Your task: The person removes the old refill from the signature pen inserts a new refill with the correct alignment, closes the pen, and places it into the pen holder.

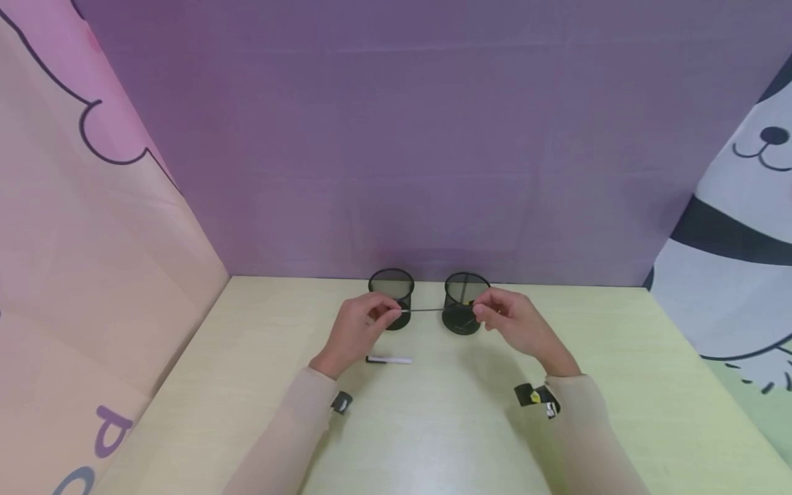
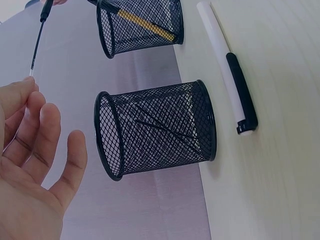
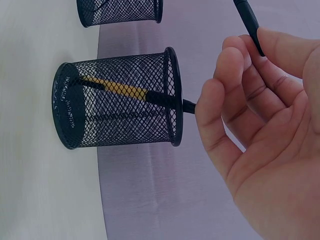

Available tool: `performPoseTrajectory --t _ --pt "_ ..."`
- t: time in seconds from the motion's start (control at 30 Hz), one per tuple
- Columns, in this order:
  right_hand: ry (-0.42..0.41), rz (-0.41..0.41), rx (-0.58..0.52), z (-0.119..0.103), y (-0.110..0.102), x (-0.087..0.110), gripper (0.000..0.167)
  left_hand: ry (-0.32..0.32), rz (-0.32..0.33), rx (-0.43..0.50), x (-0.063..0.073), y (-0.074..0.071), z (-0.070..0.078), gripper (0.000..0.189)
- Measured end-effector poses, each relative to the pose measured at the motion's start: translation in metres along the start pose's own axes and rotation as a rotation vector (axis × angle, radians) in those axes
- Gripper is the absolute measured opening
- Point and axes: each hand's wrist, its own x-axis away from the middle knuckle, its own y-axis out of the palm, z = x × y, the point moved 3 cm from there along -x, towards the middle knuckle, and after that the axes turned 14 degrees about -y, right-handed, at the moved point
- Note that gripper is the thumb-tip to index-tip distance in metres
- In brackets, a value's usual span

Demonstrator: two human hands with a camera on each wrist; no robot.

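Observation:
Both hands hold a thin dark rod (image 1: 425, 310) level between them, in front of two black mesh cups. The left hand (image 1: 361, 324) pinches its pale, clear-looking end between thumb and forefinger, its other fingers loosely spread in the left wrist view. At the opposite end, the right hand (image 1: 516, 324) pinches the thicker black tapered part (image 3: 248, 20). The left mesh cup (image 2: 157, 130) has thin dark sticks in it. Inside the right mesh cup (image 3: 120, 122) leans a yellow-and-black pen (image 3: 125, 91), its top poking past the rim beside the right hand's little finger.
A white pen with a black clip (image 1: 390, 359) lies on the pale wooden table (image 1: 433, 440), nearer than the left cup. Behind the cups hangs a purple cloth (image 1: 396, 137). Printed cloth panels stand along both sides. Each wrist wears a small dark device.

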Motion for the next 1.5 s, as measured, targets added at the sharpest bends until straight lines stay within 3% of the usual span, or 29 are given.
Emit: performPoseTrajectory --t 0.6,1.5 --pt "0.039 0.002 0.010 0.0015 -0.0017 0.0021 0.016 0.010 0.009 0.010 -0.0004 -0.0032 -0.0006 0.007" --pt "0.016 0.010 0.004 0.0021 -0.0046 0.0011 0.015 0.038 0.040 0.004 -0.0041 -0.0081 -0.0044 0.006"
